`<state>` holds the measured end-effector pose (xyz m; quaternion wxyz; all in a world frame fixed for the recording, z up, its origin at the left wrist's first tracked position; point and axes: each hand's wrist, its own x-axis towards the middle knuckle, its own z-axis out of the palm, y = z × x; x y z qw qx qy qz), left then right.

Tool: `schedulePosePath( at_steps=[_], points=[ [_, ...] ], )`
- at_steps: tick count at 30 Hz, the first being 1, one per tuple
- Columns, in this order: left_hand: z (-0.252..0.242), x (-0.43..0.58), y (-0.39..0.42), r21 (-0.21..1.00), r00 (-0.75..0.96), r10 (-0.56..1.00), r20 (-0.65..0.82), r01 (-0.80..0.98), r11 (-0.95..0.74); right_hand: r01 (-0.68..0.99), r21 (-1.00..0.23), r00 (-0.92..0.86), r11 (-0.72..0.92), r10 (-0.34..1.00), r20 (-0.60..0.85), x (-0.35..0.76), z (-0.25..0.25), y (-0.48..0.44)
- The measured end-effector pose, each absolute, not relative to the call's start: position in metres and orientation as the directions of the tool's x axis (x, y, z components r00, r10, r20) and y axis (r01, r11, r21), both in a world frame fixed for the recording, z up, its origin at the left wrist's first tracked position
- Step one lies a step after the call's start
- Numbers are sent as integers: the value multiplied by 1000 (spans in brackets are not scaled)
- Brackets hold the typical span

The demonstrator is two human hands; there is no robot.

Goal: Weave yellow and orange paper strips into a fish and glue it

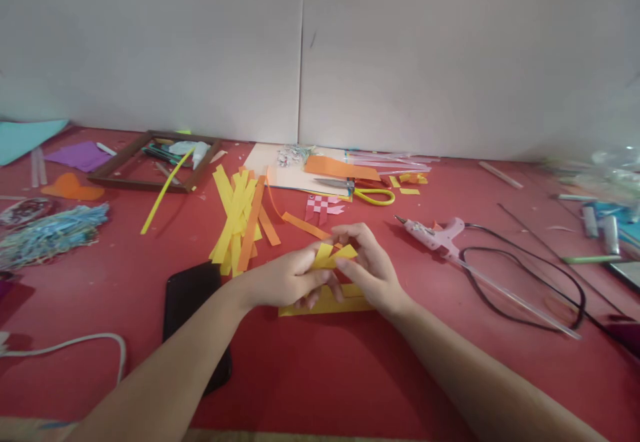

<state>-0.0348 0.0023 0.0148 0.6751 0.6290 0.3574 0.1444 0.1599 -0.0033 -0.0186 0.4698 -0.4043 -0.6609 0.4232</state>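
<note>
Between my two hands I hold folded yellow paper strips (330, 259), with two short ends sticking up. My left hand (287, 279) pinches them from the left side. From the right, my right hand (373, 269) grips the same strips between thumb and fingers. An orange paper strip (305, 225) runs up to the left from behind my hands. Beneath them a wider yellow paper piece (327, 303) lies on the red table. Just beyond sits a woven pink-and-white paper fish (323, 207).
Yellow and orange strips (240, 222) are heaped left of my hands, near a black phone (193, 295). Yellow-handled scissors (373, 195) lie behind. A pink glue gun (435, 235) with a looped cord is at right. A wooden frame (113, 182) holds tubes and pens.
</note>
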Motion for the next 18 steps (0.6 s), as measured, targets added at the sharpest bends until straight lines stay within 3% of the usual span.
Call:
schedulePosePath(
  at_steps=[6, 9, 13, 18],
  points=[
    [8, -41, 4, 932, 680, 651, -338, 340, 129, 149, -898, -307, 413, 883, 355, 158, -20, -2],
    [6, -41, 6, 929, 632, 696, -340, 342, 144, 130, -948, -178, 289, 948, 265, 155, -22, 0],
    [8, -40, 13, 951, 428, 866, -260, 268, 153, 15, -996, 34, 83, 996, 84, 157, -23, 5],
    [3, -41, 22, 982, 243, 955, -169, 126, 142, -145, -989, 39, 3, 999, -3, 159, -25, 9]
  ],
)
